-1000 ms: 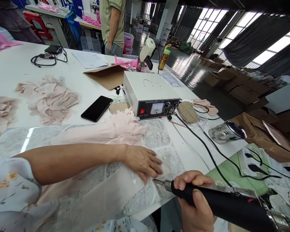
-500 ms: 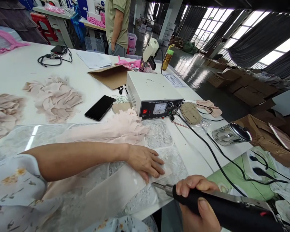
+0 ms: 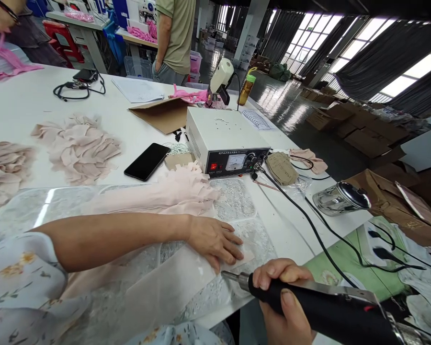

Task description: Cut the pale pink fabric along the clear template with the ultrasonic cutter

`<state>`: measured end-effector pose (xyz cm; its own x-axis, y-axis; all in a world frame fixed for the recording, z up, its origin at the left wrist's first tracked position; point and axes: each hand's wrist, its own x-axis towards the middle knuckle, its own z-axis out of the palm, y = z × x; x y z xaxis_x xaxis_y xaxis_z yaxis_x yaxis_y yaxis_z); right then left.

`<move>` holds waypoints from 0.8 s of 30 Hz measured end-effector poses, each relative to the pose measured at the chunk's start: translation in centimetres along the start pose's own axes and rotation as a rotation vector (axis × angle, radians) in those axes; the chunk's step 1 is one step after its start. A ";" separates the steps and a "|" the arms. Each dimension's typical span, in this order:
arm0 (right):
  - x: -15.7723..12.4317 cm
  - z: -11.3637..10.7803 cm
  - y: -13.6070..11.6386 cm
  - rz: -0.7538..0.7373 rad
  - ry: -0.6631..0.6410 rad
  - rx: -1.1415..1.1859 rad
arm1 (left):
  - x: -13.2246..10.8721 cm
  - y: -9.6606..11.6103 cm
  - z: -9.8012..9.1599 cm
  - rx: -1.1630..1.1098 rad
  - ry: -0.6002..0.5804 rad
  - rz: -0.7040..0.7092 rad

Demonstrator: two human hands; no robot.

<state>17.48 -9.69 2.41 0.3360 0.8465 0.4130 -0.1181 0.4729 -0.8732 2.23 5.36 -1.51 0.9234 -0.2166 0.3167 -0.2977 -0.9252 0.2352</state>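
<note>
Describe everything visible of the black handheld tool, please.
The black handheld tool has a thick round body, silvery top strip and stepped metallic nose narrowing to a tip. Gripped by the right hand, it points toward the left hand; the frame cuts off its rear. Whether the tip touches fabric is unclear.

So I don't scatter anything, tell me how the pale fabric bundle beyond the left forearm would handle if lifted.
The fabric bundle would probably be light and floppy: its thin layers lie in soft folds. Its ruffled ends near the control box may fan apart, since they look loose.
</note>
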 end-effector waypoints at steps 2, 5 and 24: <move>0.0 0.0 0.0 -0.005 0.000 -0.007 | 0.0 0.0 0.0 -0.027 -0.022 -0.028; -0.2 -0.4 -0.1 -0.007 0.034 -0.012 | 0.1 0.2 0.1 -0.031 -0.027 -0.039; 1.6 -2.9 1.7 -0.086 0.257 0.078 | -1.6 13.3 0.2 0.201 0.101 -0.601</move>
<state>20.59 -8.21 0.86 0.5728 0.7174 0.3965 -0.1472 0.5659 -0.8112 -3.16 -6.63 0.90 0.8849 0.3795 0.2702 0.3251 -0.9185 0.2252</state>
